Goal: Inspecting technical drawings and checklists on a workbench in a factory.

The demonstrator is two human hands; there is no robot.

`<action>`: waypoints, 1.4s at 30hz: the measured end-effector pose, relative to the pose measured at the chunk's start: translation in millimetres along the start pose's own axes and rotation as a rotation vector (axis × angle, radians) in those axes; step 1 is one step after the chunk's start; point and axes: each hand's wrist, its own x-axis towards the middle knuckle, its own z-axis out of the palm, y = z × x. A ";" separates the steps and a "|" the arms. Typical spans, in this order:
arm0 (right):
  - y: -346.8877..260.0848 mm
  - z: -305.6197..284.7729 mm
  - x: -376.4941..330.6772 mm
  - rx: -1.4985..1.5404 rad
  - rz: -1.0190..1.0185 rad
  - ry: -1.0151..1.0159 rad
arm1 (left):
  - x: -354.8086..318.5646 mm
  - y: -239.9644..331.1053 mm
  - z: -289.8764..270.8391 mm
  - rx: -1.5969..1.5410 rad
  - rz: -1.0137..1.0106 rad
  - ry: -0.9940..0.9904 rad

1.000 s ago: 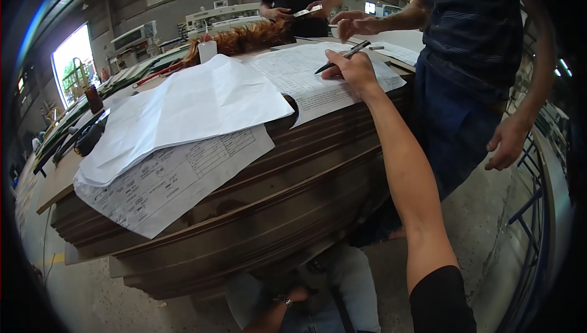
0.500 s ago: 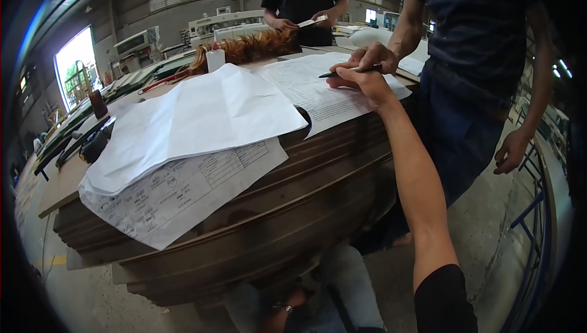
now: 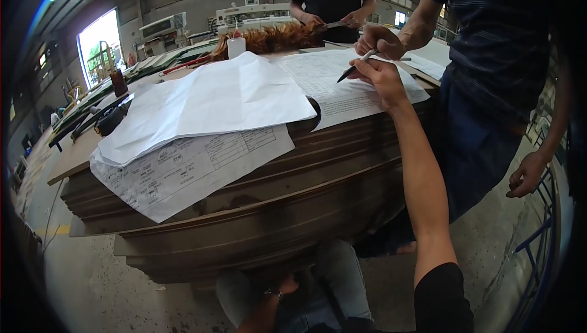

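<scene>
Our right grip (image 3: 384, 82) is closed around a slim black-and-grey pen (image 3: 347, 75), which slants over a white printed paper sheet (image 3: 342, 99) on the stacked brown boards (image 3: 269, 198). A co-worker's bare hand (image 3: 382, 44) is at the pen's upper end. Our left grip (image 3: 287, 284) is low beside our pale blue-grey trousers (image 3: 343, 275); we cannot tell whether it is closed.

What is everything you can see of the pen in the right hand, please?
The slim, straight pen has a black, pointed lower end and a greyish upper part, perhaps plastic. Gripped in the right hand, it slants over the printed sheet, point down and leftward. Whether the tip meets the sheet, or the co-worker's hand touches its upper end, is unclear.
</scene>
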 end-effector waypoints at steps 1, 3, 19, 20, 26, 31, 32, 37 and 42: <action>0.2 1.2 0.8 -0.010 -0.019 -0.011 | -0.8 1.7 -0.6 -0.013 0.027 0.043; 0.4 2.4 1.0 -0.047 0.032 0.030 | -6.0 4.8 -2.9 -0.047 -0.025 -0.023; -2.6 10.8 5.3 -0.163 0.134 0.160 | -6.5 18.7 -25.4 -0.089 0.091 -0.005; -3.5 11.2 4.2 -0.164 0.087 0.133 | -6.9 18.9 -26.5 -0.059 0.086 -0.003; -49.3 28.1 -40.6 -0.603 -0.364 0.393 | -6.1 12.9 -23.1 -0.118 0.123 0.062; -102.3 66.2 -125.6 -0.620 -0.707 0.043 | 2.5 13.8 -10.7 -0.186 0.164 0.123; -112.7 75.2 -136.0 -0.618 -0.659 -0.057 | 1.6 16.2 -10.3 -0.204 0.167 0.135; -160.6 127.2 -172.1 -0.253 -0.614 -0.492 | -18.4 36.9 -24.5 -0.291 0.081 0.207; -163.5 133.2 -168.5 -0.217 -0.564 -1.077 | -26.4 43.2 -41.4 -0.170 0.107 0.170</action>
